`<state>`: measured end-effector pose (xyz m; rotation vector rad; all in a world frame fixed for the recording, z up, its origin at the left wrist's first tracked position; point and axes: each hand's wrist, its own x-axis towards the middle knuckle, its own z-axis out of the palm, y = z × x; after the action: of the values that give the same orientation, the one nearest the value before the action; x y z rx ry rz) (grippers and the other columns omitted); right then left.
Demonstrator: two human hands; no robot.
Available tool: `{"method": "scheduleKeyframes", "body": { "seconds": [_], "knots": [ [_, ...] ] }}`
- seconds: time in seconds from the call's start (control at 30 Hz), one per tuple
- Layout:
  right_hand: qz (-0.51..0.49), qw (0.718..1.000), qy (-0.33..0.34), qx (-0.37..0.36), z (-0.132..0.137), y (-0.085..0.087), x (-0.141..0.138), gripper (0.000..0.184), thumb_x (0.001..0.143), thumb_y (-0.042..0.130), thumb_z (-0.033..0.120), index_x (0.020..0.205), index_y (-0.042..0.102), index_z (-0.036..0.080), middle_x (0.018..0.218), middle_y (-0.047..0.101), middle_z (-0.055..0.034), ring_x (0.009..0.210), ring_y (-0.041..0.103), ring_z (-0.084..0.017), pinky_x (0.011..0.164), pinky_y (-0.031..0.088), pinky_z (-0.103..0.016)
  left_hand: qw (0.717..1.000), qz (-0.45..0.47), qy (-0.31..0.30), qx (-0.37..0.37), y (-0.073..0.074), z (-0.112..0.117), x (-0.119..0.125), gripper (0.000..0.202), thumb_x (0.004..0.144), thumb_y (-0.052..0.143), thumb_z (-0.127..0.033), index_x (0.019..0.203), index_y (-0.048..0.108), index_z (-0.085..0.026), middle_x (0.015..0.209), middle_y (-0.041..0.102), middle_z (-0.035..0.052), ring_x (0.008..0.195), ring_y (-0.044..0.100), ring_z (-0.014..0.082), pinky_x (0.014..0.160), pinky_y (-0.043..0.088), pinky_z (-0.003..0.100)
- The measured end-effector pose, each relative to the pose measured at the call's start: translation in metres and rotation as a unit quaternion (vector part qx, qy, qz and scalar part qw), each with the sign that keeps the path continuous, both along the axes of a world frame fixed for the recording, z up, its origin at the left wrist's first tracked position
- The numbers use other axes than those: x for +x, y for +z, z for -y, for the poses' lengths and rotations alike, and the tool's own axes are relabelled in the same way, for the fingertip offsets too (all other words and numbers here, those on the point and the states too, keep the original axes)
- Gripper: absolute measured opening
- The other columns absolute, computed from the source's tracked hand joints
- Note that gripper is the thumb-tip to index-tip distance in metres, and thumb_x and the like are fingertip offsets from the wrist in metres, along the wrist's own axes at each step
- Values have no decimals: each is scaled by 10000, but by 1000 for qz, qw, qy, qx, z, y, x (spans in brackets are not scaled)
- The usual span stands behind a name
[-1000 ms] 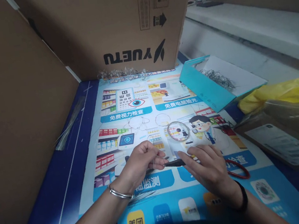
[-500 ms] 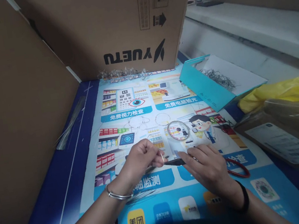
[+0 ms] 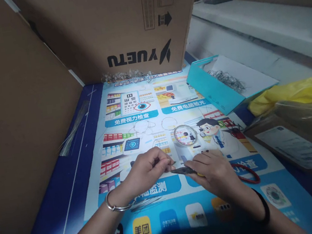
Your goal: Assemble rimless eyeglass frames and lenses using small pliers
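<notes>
My left hand (image 3: 152,167) is closed, thumb and fingers pinching a thin wire (image 3: 172,169) that barely shows at the fingertips. My right hand (image 3: 215,170) wraps round needle-nose pliers (image 3: 184,170). Their dark jaws point left and reach the left fingertips; a red handle loop sticks out behind the right hand. Whether the jaws grip the wire I cannot tell. Beyond the hands a ring-shaped coil (image 3: 176,137) lies on the printed poster (image 3: 182,195). Thin wire loops (image 3: 142,121) rest farther back, and loose straight wires (image 3: 147,203) lie near my left wrist.
Large cardboard boxes (image 3: 136,22) stand at the back and left, with a heap of clear-looking bits (image 3: 130,75) at their foot. A turquoise box (image 3: 213,89) at the right holds tangled wire pieces (image 3: 226,80). Beside it are a wrapped parcel (image 3: 294,143) and yellow plastic (image 3: 296,94). A wire bundle (image 3: 74,128) lies left.
The wire stood upright from my left fingertips before; now little of it shows. My left hand has turned slightly, and the pliers have rotated in my right hand, showing some yellow.
</notes>
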<state>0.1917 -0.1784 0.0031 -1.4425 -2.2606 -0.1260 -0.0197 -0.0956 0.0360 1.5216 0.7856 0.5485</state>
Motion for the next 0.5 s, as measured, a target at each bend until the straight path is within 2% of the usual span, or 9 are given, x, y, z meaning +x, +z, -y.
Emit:
{"method": "scheduleKeyframes", "body": {
  "seconds": [0.13, 0.2, 0.5],
  "knots": [
    [-32, 999, 1, -12, -1, -1, 0, 135, 835, 577, 258, 891, 670, 179, 752, 647, -48, 703, 567, -168, 624, 361, -292, 997, 18, -12, -70, -2, -3, 1, 161, 838, 545, -329, 791, 570, -178, 841, 690, 76, 731, 648, 160, 675, 517, 288],
    [-43, 999, 2, -25, -1, -2, 0, 138, 839, 572, 268, 886, 670, 183, 752, 647, -44, 703, 574, -165, 619, 359, -290, 997, 15, -14, -74, -2, -4, 1, 170, 842, 540, -335, 794, 562, -173, 849, 688, 79, 741, 651, 162, 686, 522, 297],
    [-19, 998, -13, -60, 0, -5, 1, 124, 823, 588, 289, 863, 668, 203, 747, 641, -33, 668, 562, -166, 605, 342, -290, 996, -74, -16, 56, 1, 4, 1, 182, 863, 507, -334, 808, 603, -190, 814, 691, 52, 708, 622, 147, 640, 481, 250]
  ]
}}
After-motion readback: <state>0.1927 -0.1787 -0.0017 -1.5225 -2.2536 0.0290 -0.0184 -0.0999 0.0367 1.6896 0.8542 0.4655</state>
